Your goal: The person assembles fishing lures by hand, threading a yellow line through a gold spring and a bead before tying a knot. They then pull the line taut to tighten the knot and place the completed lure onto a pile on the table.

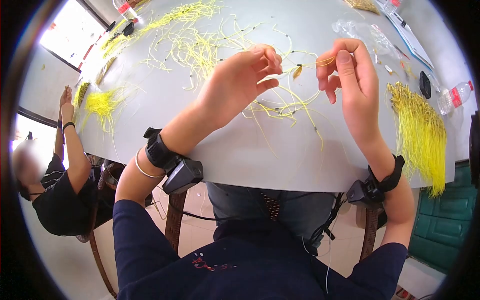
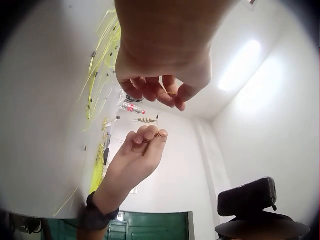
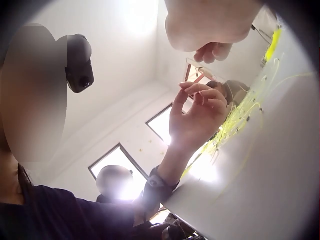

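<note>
My left hand (image 1: pixel 232 82) and right hand (image 1: pixel 356 75) are raised over the table, facing each other across a short gap. Between thumb and fingers the left pinches a bit of thin yellow cord (image 2: pixel 171 93). The right thumb and fingertips pinch another part of thin yellow cord (image 1: pixel 326 62). Close to the right fingertips hangs a small brass-coloured wire coil (image 2: pixel 146 120), with a dark bead (image 2: pixel 157 116) beside it. Beneath the hands, loose yellow cords (image 1: pixel 287 107) with small dark beads lie on the grey table (image 1: pixel 280 165).
A thick bundle of yellow cords (image 1: pixel 425 135) hangs over the table's right edge. Near it are a black object (image 1: pixel 425 85) and a water bottle (image 1: pixel 456 97). Tangled cords (image 1: pixel 192 47) spread at the back. Another person (image 1: pixel 62 187) sits at the left by a yellow pile (image 1: pixel 102 104).
</note>
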Demonstrator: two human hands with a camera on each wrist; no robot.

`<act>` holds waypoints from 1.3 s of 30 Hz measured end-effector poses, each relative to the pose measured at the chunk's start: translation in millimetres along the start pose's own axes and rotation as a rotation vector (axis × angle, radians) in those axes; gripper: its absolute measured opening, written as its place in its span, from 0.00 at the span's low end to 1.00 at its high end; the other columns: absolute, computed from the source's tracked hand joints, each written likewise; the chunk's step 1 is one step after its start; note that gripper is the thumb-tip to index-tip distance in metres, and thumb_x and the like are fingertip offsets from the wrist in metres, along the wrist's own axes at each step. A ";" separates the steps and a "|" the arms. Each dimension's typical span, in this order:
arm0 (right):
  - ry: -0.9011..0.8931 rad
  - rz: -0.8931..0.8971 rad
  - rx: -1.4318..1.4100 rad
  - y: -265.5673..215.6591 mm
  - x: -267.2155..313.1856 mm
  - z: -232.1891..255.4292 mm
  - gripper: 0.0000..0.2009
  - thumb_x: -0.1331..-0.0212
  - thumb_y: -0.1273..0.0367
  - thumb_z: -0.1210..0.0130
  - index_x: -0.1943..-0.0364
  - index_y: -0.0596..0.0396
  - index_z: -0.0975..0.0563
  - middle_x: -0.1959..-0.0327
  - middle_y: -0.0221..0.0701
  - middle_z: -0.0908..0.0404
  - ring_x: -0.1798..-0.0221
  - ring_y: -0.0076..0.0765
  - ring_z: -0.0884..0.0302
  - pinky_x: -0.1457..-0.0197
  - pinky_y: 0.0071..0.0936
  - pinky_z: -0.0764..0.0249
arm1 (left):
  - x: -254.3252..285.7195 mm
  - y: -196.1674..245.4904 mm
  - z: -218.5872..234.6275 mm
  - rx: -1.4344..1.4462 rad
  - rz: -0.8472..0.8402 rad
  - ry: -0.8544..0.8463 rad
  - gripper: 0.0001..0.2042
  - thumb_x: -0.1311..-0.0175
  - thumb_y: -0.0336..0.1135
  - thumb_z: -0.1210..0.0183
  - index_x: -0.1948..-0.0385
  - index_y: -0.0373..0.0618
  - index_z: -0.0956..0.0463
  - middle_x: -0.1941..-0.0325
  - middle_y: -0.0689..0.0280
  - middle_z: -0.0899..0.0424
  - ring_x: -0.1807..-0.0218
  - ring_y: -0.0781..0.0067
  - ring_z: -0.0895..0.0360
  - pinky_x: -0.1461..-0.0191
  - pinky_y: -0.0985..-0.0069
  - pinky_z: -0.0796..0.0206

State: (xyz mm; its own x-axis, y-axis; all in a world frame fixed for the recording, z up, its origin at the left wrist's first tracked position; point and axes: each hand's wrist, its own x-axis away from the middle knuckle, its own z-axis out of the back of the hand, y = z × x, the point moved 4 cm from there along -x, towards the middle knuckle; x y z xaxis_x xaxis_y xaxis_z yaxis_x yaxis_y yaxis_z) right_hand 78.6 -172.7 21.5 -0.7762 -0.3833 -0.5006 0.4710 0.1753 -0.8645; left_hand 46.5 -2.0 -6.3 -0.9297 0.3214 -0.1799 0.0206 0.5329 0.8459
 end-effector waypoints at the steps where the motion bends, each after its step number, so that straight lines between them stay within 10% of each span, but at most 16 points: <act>1: 0.024 0.012 -0.003 0.3 0.2 -0.1 0.07 0.33 0.69 0.64 0.64 0.55 0.34 0.76 0.28 0.26 0.77 0.16 0.32 0.80 0.11 0.41 | 0.0 -1.1 -0.8 0.000 0.007 -0.018 0.08 0.35 0.40 0.57 0.69 0.49 0.32 0.66 0.71 0.31 0.54 0.76 0.34 0.47 0.76 0.43; 21: -0.146 0.024 -0.159 6.0 0.3 -3.4 0.08 0.32 0.67 0.67 0.63 0.54 0.36 0.72 0.30 0.29 0.64 0.29 0.23 0.58 0.24 0.25 | 2.9 11.3 -12.6 -0.596 -0.168 0.097 0.14 0.43 0.27 0.42 0.76 0.49 0.42 0.50 0.53 0.27 0.42 0.59 0.30 0.43 0.69 0.35; 39: -0.147 0.107 -0.197 8.6 -0.7 -9.6 0.08 0.32 0.70 0.67 0.64 0.57 0.36 0.73 0.28 0.31 0.62 0.30 0.22 0.58 0.23 0.28 | 4.0 14.1 -3.6 -0.543 -0.200 0.253 0.18 0.44 0.28 0.39 0.82 0.50 0.45 0.61 0.66 0.26 0.59 0.81 0.28 0.55 0.84 0.36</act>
State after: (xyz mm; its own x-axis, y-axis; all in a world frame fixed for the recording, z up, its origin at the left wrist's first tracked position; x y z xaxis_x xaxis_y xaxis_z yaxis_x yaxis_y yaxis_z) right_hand 79.2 -162.2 14.0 -0.6504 -0.4780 -0.5904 0.4456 0.3893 -0.8061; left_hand 41.7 4.0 6.7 -0.9557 0.0263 -0.2931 -0.2907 0.0690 0.9543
